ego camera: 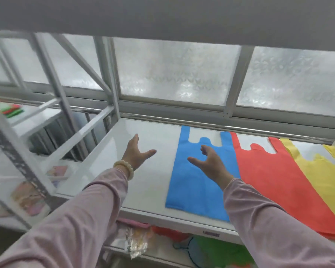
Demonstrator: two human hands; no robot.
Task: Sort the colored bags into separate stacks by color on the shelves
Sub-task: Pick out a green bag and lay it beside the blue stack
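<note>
Three flat vest-style bags lie side by side on the white shelf (143, 186): a blue bag (193, 186), a red bag (269, 180) overlapping its right edge, and a yellow bag (325, 176) at the far right. My left hand (137, 153) hovers open over the bare shelf left of the blue bag, holding nothing. Over the blue bag's upper part, my right hand (211, 161) has its fingers spread and nothing in it. Whether it touches the bag I cannot tell.
A frosted window runs behind the shelf. White metal shelf posts (54, 80) stand at the left. More coloured bags (10, 110) lie on a far-left shelf. Below the shelf sit a green bag (220, 252), something red, and clear plastic packets (135, 242).
</note>
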